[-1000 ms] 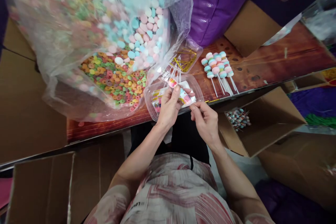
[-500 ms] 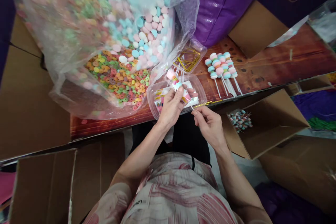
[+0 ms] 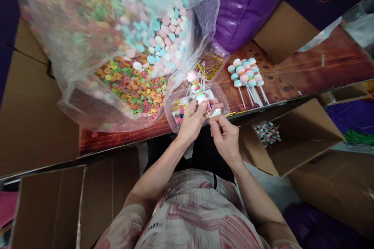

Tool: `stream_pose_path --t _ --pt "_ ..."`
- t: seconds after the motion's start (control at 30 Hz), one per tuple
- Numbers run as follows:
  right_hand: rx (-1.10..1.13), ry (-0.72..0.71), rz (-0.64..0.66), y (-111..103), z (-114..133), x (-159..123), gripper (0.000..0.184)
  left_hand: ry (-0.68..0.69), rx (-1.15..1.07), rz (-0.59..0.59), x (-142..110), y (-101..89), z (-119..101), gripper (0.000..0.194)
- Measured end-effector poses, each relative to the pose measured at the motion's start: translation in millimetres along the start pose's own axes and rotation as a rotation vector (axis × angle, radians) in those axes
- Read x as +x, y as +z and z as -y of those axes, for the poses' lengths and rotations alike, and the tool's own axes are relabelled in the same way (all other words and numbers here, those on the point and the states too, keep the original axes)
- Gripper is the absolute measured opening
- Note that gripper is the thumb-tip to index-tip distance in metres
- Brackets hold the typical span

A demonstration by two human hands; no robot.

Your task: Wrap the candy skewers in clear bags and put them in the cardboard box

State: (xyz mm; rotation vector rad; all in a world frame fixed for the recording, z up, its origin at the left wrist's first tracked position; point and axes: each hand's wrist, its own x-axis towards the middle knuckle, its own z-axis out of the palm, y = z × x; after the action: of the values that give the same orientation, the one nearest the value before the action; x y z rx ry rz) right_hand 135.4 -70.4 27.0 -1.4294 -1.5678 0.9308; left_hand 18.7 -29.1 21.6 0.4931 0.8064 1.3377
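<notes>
My left hand (image 3: 191, 120) pinches a candy skewer (image 3: 196, 86) stacked with pink, striped and blue sweets, held over a clear plastic tray (image 3: 175, 103). My right hand (image 3: 224, 136) is closed on the lower end of the skewer's white stick, right next to the left hand. A second clear tray of gold twist ties (image 3: 209, 66) lies just beyond. Several finished skewers (image 3: 247, 74) lie on the wooden table (image 3: 292, 72) to the right.
A big clear bag (image 3: 117, 35) of pastel sweets and coloured candy rings fills the left of the table. An open cardboard box (image 3: 292, 140) with wrapped skewers stands lower right. Purple bags and cardboard boxes line the back; flat cardboard lies left and below.
The skewer has risen out of the tray and now stands upright with more sweets showing. My right hand moved in toward the left hand onto the stick's lower end.
</notes>
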Motion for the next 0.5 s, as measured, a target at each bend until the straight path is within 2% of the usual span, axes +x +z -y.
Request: stream_pose_path --t 0.33,0.5 --pt "-0.05 -0.066 -0.045 2.4 10.2 13.8 0.026 0.013 0.015 0.057 -8.6 1.5 -1.7 0.03" --pt "0.066 -0.017 0.005 5.5 14.1 22.2 0.023 0.108 0.005 -0.03 -7.2 -1.9 3.8 0.025"
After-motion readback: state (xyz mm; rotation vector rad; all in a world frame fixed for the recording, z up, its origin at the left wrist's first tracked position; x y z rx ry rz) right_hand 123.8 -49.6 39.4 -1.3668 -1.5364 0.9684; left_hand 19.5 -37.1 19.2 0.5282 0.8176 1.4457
